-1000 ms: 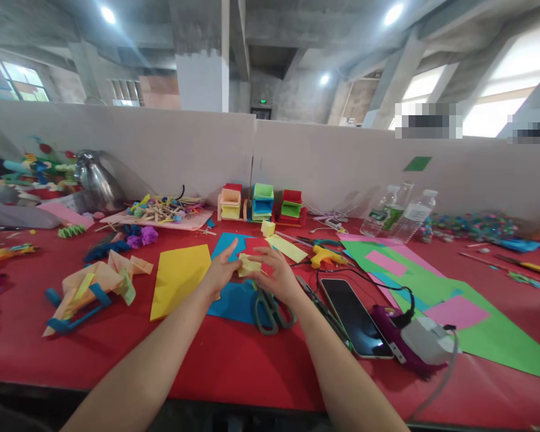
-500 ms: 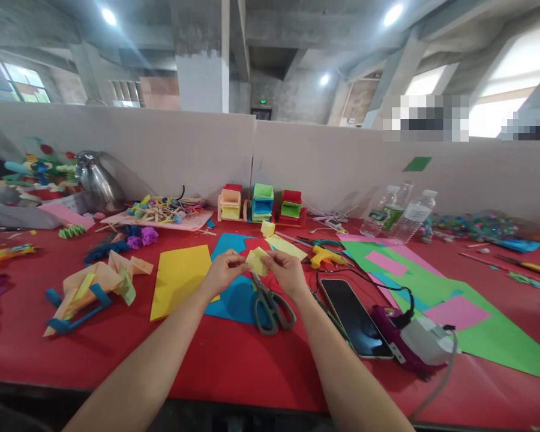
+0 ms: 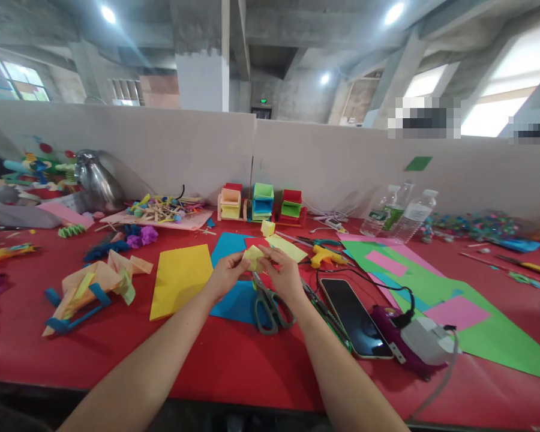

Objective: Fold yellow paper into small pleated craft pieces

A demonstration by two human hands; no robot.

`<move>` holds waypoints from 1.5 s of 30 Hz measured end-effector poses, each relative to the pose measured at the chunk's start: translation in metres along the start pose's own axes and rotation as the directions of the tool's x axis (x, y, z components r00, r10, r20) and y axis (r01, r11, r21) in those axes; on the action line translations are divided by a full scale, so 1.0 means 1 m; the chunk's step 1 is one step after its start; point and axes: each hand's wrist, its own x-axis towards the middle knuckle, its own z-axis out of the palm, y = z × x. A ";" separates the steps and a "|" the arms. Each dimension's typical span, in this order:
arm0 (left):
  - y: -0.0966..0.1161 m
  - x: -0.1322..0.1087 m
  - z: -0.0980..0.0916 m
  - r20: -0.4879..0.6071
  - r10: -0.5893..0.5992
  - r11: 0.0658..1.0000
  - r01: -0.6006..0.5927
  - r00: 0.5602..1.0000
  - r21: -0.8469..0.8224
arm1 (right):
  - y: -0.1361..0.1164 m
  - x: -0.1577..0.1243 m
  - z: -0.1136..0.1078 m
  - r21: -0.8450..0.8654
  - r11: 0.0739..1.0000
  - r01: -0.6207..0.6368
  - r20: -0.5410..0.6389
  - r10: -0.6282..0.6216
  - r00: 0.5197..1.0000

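A small piece of pale yellow paper is held up between my two hands. My left hand pinches its left side between thumb and fingers. On its right side, the fingers of my right hand are closed on the paper. Just below lie green-handled scissors, partly over a blue sheet. A small pale yellow folded paper box stands right behind my hands, beside a flat pale yellow strip. To the left is a yellow sheet.
A phone, a utility knife, a purple device with cables and a yellow glue gun lie to the right. Several coloured paper boxes stand by the partition. An orange paper figure sits left, plastic bottles back right.
My right fingers have shifted up over the paper's edge, and the paper has turned and moved slightly left. My left hand stays nearly in place.
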 end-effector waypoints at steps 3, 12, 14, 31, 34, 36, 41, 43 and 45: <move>0.000 0.001 -0.001 -0.010 -0.002 1.000 0.002 1.000 -0.004 | -0.001 0.000 0.000 -0.014 1.000 0.014 0.003 -0.014 1.000; 0.007 -0.002 -0.003 0.006 -0.074 0.997 0.074 0.997 0.005 | 0.003 0.001 0.001 0.044 0.996 -0.078 0.059 0.076 0.995; 0.008 -0.002 -0.003 0.009 -0.099 0.995 0.099 0.995 -0.014 | 0.005 0.001 0.001 0.058 0.993 -0.106 0.064 0.103 0.993; 0.012 0.000 -0.001 -0.022 -0.238 0.916 0.217 0.971 -0.338 | 0.010 0.000 -0.001 0.021 0.998 -0.062 0.093 0.060 0.994; 0.013 0.000 -0.001 -0.016 -0.250 0.901 0.226 0.968 -0.370 | 0.010 -0.001 0.000 0.044 0.996 -0.076 0.092 0.071 0.993; 0.014 0.000 -0.002 -0.014 -0.253 0.894 0.228 0.967 -0.386 | 0.010 0.000 0.001 0.066 0.994 -0.089 0.089 0.083 0.993; 0.016 0.000 -0.002 0.011 -0.254 0.883 0.237 0.967 -0.406 | 0.008 0.001 0.002 0.122 0.983 -0.134 0.075 0.126 0.989; 0.016 -0.001 -0.002 0.017 -0.257 0.880 0.241 0.966 -0.408 | 0.007 0.002 0.002 0.144 0.978 -0.152 0.076 0.142 0.987; 0.016 -0.001 -0.002 0.019 -0.261 0.878 0.245 0.965 -0.411 | 0.006 0.002 0.001 0.165 0.972 -0.168 0.083 0.156 0.984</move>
